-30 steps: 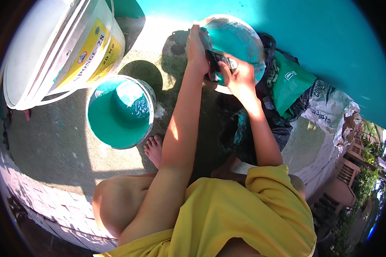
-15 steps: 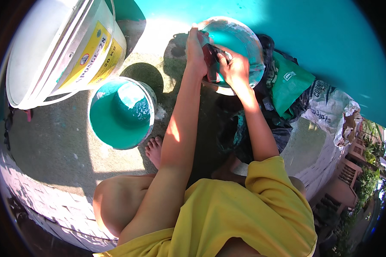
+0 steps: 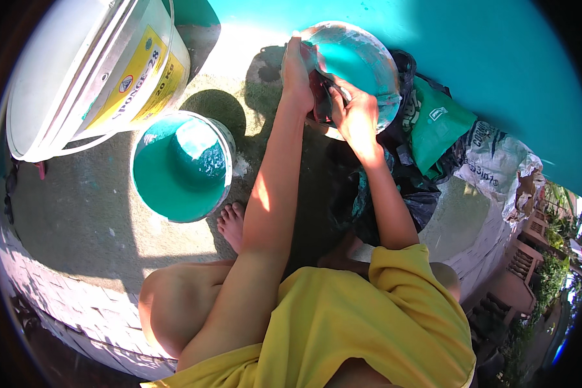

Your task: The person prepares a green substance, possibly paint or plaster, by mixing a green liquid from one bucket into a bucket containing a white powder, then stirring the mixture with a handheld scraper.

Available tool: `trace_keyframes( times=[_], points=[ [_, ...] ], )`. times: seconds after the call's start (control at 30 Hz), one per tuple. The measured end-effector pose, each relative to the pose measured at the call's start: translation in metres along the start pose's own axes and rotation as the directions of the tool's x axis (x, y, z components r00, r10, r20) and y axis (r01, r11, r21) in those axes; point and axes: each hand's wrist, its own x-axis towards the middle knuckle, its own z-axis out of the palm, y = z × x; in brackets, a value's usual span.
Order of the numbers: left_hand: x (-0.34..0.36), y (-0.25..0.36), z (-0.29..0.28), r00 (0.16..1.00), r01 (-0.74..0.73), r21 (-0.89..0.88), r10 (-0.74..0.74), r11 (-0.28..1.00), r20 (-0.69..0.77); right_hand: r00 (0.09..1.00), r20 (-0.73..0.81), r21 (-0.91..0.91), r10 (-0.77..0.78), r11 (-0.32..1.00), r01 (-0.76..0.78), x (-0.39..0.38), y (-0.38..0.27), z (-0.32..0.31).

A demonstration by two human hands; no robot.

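At the far middle, my left hand (image 3: 296, 81) is closed along the left edge of a flat dark-red tool (image 3: 319, 90), its fingers stretched upward. My right hand (image 3: 357, 116) is closed on a narrow dark tool (image 3: 340, 92) that lies against the red one. The exact kind of both tools is hard to make out. Both hands are over the near left rim of a round basin (image 3: 389, 71) smeared with teal paint. Left of my forearms stands a white bucket (image 3: 228, 158) with teal paint inside.
A large white lidded pail (image 3: 64, 77) with a yellow label fills the upper left. Right of the basin lie black plastic bags (image 3: 420, 210), a green packet (image 3: 440, 126) and a crumpled white sack (image 3: 498, 161). A teal wall (image 3: 491, 58) rises behind. My bare foot (image 3: 231, 225) is beside the bucket.
My right hand has shifted slightly down and turned against the red tool, whose lower corner shows less. My left hand keeps its hold. The whole view has moved a little.
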Motion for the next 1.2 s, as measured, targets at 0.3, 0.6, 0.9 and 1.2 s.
trace_keyframes(
  times=[0.3,0.6,0.9,1.2],
  points=[
    [-0.005,0.003,0.004,0.997,0.082,-0.044,-0.082,0.996,-0.001,0.984,0.085,0.018,0.157,0.987,-0.160,-0.001,0.000,0.001],
    [-0.002,0.001,-0.005,0.997,0.076,-0.015,-0.076,0.997,0.031,0.989,0.080,-0.087,0.128,0.989,-0.121,0.002,-0.013,0.000],
    [-0.010,0.006,0.009,0.998,0.055,-0.023,-0.054,0.998,0.021,0.993,0.046,-0.094,0.107,0.990,-0.103,0.004,0.003,0.004],
    [-0.009,0.006,0.005,0.999,0.032,-0.020,-0.032,0.999,-0.025,0.995,-0.010,-0.069,0.096,0.993,-0.097,0.007,0.007,0.013]
  ],
)
